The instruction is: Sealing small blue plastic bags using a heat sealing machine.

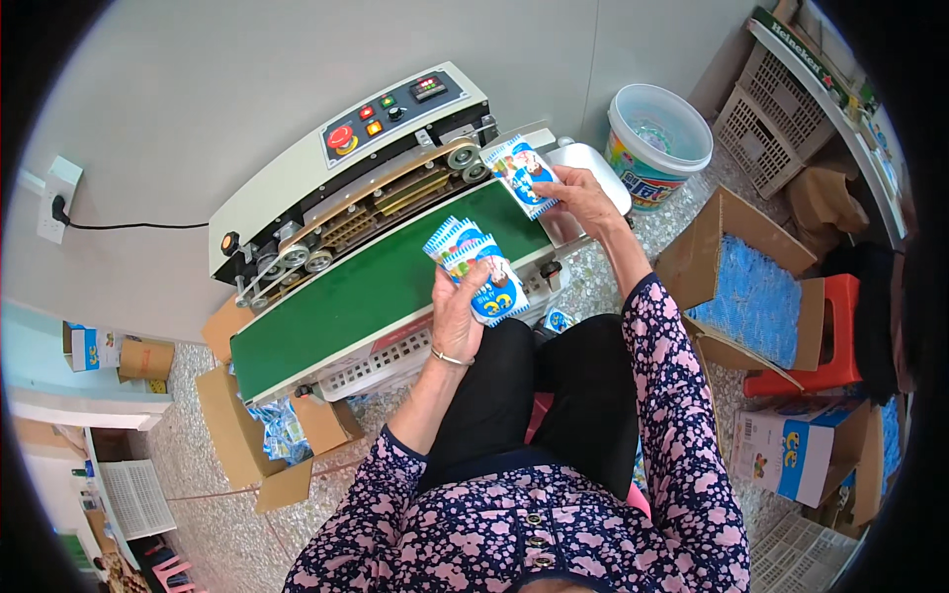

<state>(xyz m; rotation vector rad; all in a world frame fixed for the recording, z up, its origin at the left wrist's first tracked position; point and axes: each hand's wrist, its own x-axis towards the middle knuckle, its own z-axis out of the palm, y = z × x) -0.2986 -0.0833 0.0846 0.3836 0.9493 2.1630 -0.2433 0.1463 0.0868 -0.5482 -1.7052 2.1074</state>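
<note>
My left hand (458,314) is closed around a small fanned stack of blue-and-white printed packets (481,280), held over the front edge of a green conveyor belt (371,296). In my right hand (585,201) is a single packet (521,178) of the same kind, pinched by its right side. Its upper end lies close to the rollers at the right end of a band sealing machine (341,163). Whether that end touches the machine I cannot tell. The belt runs below the machine's sealing head, and no packet lies on its visible part.
A white bucket (660,138) stands beyond the belt's right end. An open carton (756,296) of blue packets sits at my right, near a red stool (830,341). Under the belt's left end, another open carton (232,425) holds packets. A white basket (381,371) is below the belt.
</note>
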